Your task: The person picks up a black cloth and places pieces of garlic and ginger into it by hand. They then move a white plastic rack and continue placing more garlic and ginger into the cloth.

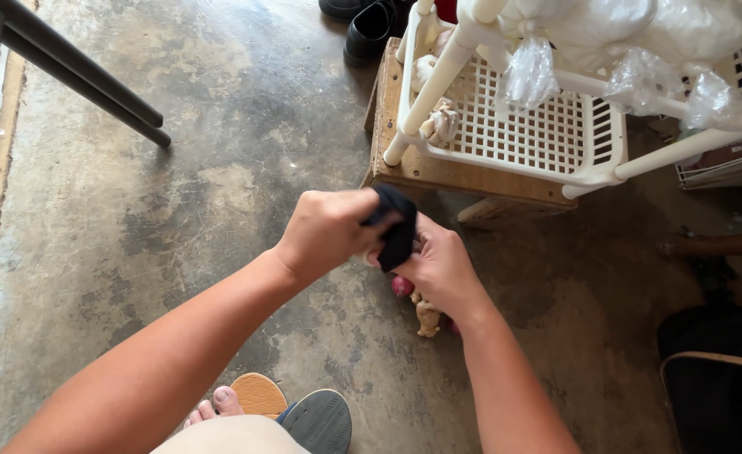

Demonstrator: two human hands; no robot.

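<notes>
While both hands grip it, black cloth (394, 229) seems crumpled.

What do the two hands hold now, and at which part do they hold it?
Both hands, left hand and right hand, grip a black cloth between them, apparently at its folded upper part.

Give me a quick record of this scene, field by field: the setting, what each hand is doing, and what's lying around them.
setting: stained concrete floor, seen from above
left hand: closed on a black cloth
right hand: under the same cloth, gripping it
below hands: small beige doll on the floor, partly hidden
rack: white plastic lattice rack on a wooden board
on rack: garlic bulbs, clear plastic bags
top edge: black shoes
bottom edge: sandalled foot
</notes>
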